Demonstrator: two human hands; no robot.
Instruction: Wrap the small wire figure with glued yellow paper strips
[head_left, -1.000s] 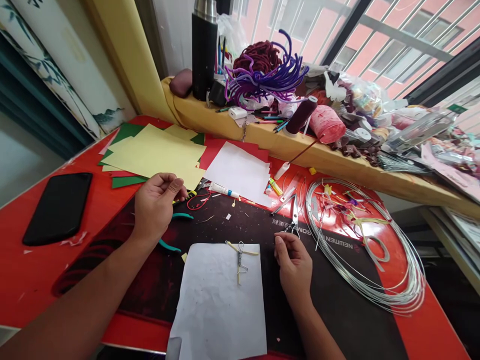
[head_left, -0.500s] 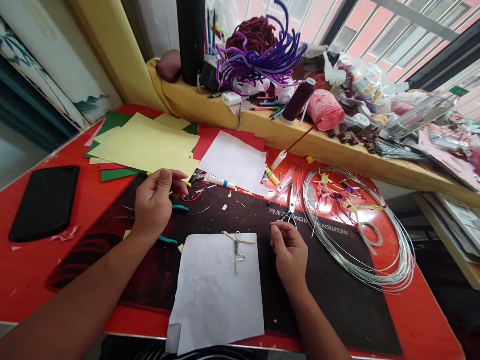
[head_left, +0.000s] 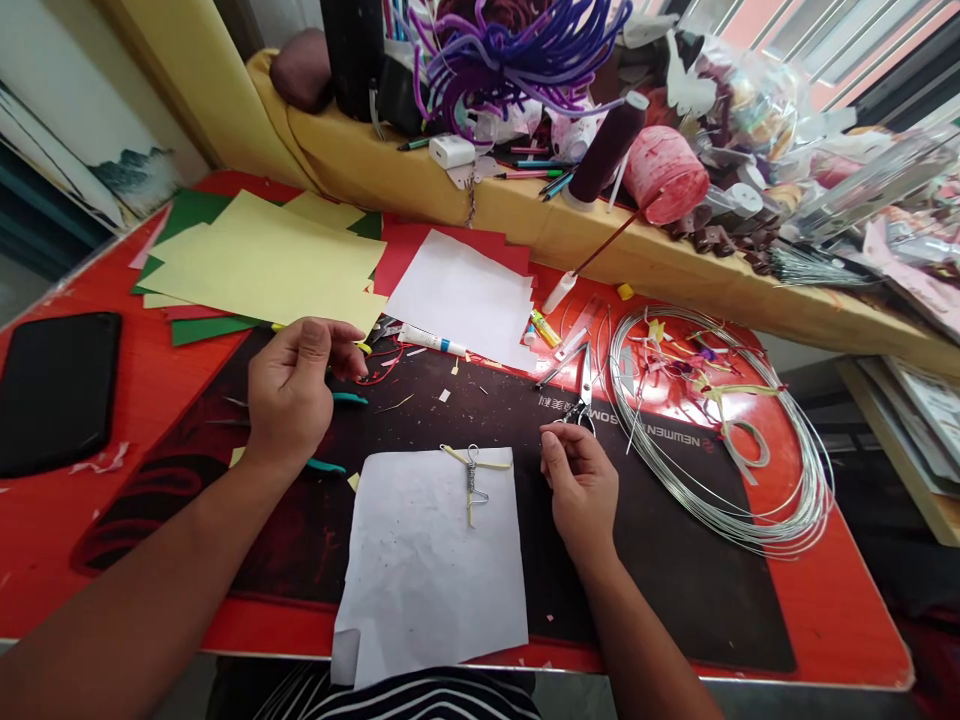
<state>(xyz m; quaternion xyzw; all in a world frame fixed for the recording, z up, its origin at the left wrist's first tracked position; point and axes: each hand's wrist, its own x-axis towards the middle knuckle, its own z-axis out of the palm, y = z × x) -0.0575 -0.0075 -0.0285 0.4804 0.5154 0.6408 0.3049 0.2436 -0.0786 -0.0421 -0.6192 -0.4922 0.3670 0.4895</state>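
Note:
My left hand [head_left: 296, 390] hovers over the left part of the dark desk mat, its fingers curled and the thumb against the index finger. Whatever may be in it is hidden. Beneath it, teal-handled pliers [head_left: 327, 467] show in part. At the right, my right hand [head_left: 583, 490] has thumb and fingertips pressed together, just below the scissors [head_left: 583, 390]; I cannot make out anything in the pinch. Between the hands lies a sheet of white paper [head_left: 431, 570]. Near its top right corner rests a small wire figure [head_left: 472, 475], twisted from silver wire with yellow strips as arms and leg.
A coil of silver wire [head_left: 814, 470] lies at the right. Yellow paper sheets [head_left: 262, 260], a white sheet [head_left: 461, 300] and a glue tube [head_left: 431, 341] are farther back. A black phone [head_left: 60, 390] lies left. Purple pipe cleaners [head_left: 517, 60] crowd the cloth-covered ledge.
The view has tipped slightly downward and shifted. My left hand has moved a little leftward in the picture with its fingers still curled. My right hand and the wire figure look nearly unchanged.

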